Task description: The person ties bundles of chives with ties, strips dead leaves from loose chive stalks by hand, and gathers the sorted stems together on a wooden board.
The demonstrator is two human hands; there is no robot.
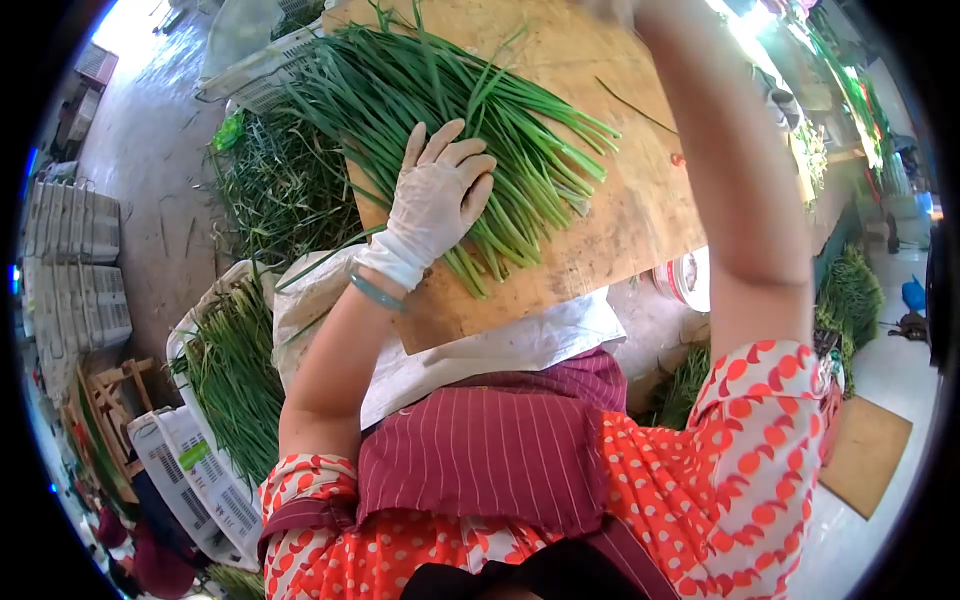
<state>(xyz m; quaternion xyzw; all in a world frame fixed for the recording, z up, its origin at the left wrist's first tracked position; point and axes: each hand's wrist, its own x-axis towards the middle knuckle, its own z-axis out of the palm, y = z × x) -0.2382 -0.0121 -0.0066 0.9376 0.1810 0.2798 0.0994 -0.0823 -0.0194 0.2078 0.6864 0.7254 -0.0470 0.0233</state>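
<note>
A thick pile of long green garlic chives (400,90) lies across the wooden board (610,220), pale stem ends pointing to the lower right. My left hand (437,195), in a thin white glove, rests on top of the pile with its fingers stretched out. A pale green bangle (377,290) circles that wrist. My right arm reaches to the far edge of the board. Only part of my right hand (615,10) shows at the top of the view, smeared by motion, so its fingers cannot be made out. One loose stalk (636,104) lies apart on the board.
Below the board's left side sits a heap of green trimmings (285,180). A white crate (205,480) and more chives (235,370) are at lower left. Stacked crates (75,270) stand farther left. A white bucket (688,278) is under the board's right side.
</note>
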